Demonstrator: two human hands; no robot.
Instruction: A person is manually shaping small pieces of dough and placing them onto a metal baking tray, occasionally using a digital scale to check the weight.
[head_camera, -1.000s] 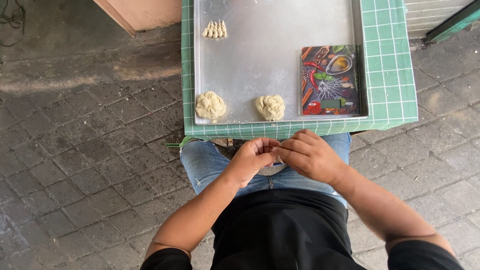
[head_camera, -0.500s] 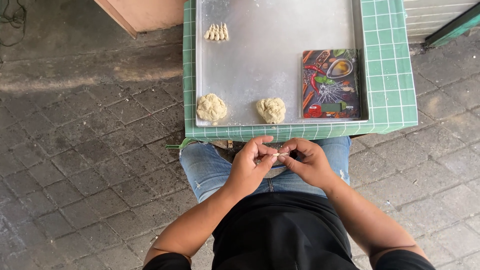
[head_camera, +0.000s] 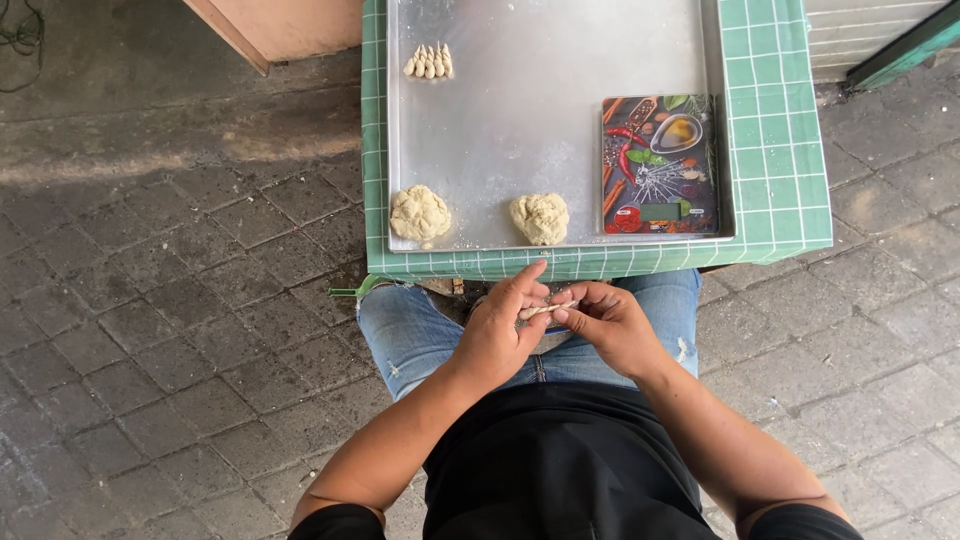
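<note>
- Two hands meet over the lap: left hand (head_camera: 498, 335) and right hand (head_camera: 610, 322) each pinch one end of a thin dough strip (head_camera: 547, 310), its long axis running left to right between both grips.
- Beyond the grips, on the green checked worktop (head_camera: 775, 150), sits a metal tray (head_camera: 540, 120).
- Two dough lumps (head_camera: 420, 213) lie at its near edge; shaped pieces (head_camera: 428, 63) sit far left.
- Far right lies a flat rectangular scale (head_camera: 660, 165) printed with colourful spices.

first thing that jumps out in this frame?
The left hand and right hand, meeting over the lap and pinching a thin dough strip between their fingertips. Beyond them, a metal tray on the green checked table holds two dough lumps at its near edge, small shaped pieces far left, and a colourful kitchen scale at right.
</note>
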